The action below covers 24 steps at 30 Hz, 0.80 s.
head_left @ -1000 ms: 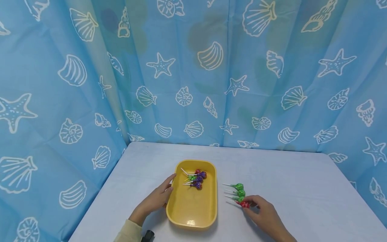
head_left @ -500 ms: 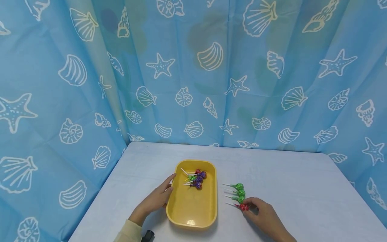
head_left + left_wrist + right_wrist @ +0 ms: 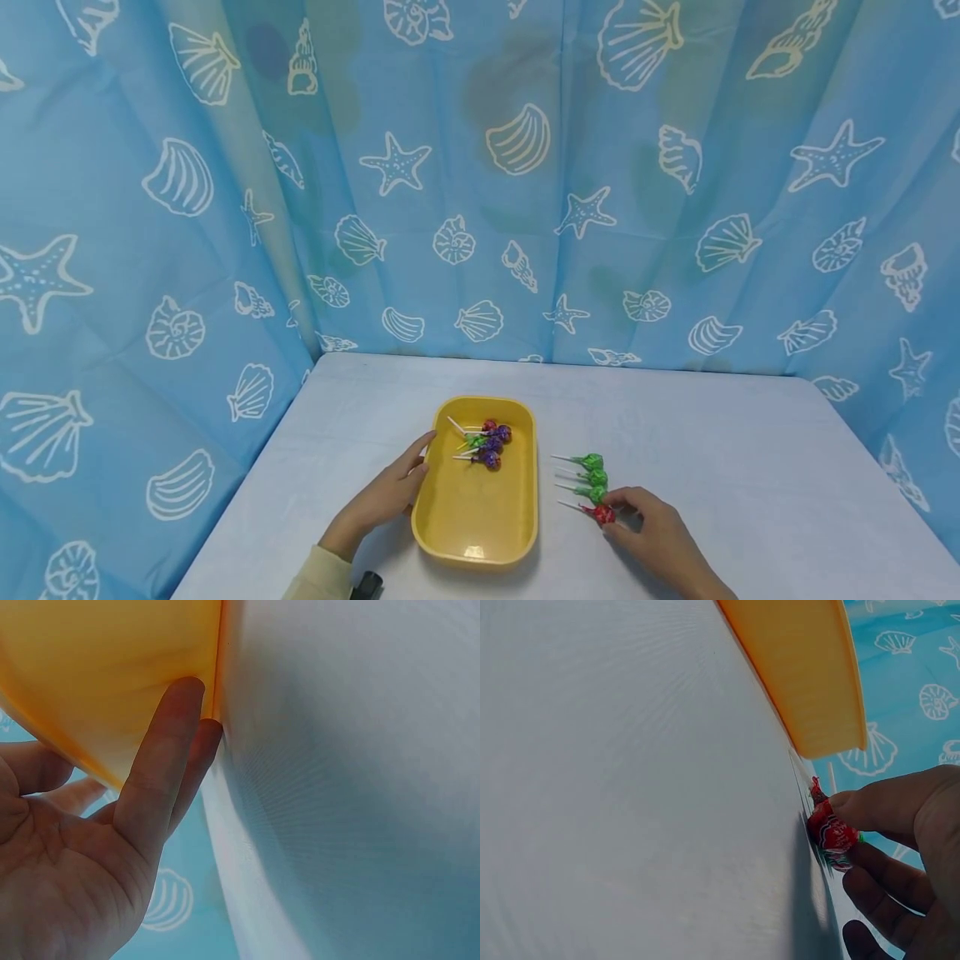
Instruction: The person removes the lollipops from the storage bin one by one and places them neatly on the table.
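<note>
Red lollipop (image 3: 604, 514) pinched in right hand (image 3: 660, 546), down on bench (image 3: 720, 450) below three green lollipops (image 3: 594, 477). Left hand (image 3: 390, 492) flat, fingers straight against yellow tray (image 3: 472, 546). Roughly half sorted; several lollipops (image 3: 486, 442) left inside.

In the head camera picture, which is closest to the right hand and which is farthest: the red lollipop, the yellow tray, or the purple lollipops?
From the right hand:
1. Red lollipop, at its fingertips on the table.
2. Yellow tray, to its left.
3. Purple lollipops, up at the tray's far end.
</note>
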Tool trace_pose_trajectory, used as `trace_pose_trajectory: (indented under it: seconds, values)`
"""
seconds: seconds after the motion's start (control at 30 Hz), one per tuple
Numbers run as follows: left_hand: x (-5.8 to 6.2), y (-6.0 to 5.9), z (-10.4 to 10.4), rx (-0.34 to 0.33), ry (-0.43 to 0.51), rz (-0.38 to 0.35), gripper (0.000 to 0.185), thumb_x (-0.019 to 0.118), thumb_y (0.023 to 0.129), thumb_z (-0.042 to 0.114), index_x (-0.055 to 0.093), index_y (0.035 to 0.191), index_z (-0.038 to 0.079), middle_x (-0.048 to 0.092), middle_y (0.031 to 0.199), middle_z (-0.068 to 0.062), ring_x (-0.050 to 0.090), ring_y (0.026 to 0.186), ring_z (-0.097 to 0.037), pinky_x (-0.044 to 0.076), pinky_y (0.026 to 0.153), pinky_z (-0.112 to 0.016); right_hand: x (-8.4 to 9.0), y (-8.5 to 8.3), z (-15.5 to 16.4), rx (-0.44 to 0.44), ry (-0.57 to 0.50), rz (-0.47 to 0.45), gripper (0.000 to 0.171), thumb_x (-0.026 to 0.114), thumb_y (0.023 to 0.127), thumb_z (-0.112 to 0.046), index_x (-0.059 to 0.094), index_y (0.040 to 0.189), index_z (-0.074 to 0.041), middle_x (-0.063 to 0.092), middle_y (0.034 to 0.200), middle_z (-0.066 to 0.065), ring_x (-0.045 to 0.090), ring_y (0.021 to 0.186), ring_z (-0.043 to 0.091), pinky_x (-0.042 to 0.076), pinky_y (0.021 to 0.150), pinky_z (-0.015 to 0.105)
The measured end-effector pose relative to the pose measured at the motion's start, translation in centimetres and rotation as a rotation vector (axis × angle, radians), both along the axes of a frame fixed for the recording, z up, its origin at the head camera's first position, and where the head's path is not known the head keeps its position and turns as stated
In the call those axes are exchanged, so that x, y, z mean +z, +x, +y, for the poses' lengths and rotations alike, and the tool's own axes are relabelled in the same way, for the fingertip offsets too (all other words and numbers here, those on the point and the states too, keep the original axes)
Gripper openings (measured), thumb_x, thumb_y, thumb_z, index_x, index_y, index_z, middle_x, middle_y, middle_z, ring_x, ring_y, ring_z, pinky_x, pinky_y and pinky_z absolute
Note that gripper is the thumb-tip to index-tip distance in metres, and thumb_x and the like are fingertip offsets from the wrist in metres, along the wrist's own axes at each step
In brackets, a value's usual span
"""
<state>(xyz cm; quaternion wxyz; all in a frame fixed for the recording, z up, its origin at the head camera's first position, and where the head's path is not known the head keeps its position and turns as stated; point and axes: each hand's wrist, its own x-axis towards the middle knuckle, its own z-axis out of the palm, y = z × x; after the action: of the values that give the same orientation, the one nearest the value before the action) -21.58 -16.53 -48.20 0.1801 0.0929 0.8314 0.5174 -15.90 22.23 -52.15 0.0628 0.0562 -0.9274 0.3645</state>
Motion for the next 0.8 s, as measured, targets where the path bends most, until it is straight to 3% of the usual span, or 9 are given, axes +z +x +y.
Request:
trace_pose_trajectory:
  seconds: [0.3,0.53,0.8]
  values:
    - [-0.2,-0.2,-0.2,-0.007,0.002,0.004,0.054,0.037,0.111,0.019,0.023,0.163,0.017,0.044,0.146,-0.032,0.065,0.098,-0.027,0.059,0.068,-0.043,0.8,-0.2,-0.4,-0.009,0.049,0.081,0.033,0.085,0.078,-0.005,0.071,0.106,-0.014,0.068,0.101,-0.006,0.062,0.093,0.013,0.055,0.083,0.041]
    - [-0.4,-0.3,-0.4,-0.007,0.008,0.004,0.054,0.037,0.111,0.019,0.023,0.163,0.017,0.044,0.146,-0.032,0.065,0.099,-0.027,0.059,0.068,-0.043,1.6,-0.6,-1.4,0.024,0.025,0.212,0.035,0.086,0.075,0.000,0.072,0.105,-0.012,0.069,0.099,-0.005,0.063,0.091,0.013,0.057,0.080,0.039]
    - [-0.6,-0.3,-0.4,-0.007,0.021,-0.004,0.054,0.038,0.111,0.018,0.023,0.163,0.017,0.044,0.146,-0.032,0.064,0.099,-0.027,0.059,0.069,-0.043,2.7,-1.4,-3.3,0.037,-0.019,0.156,0.031,0.084,0.080,-0.004,0.071,0.106,-0.014,0.068,0.100,-0.005,0.065,0.092,0.016,0.056,0.085,0.043]
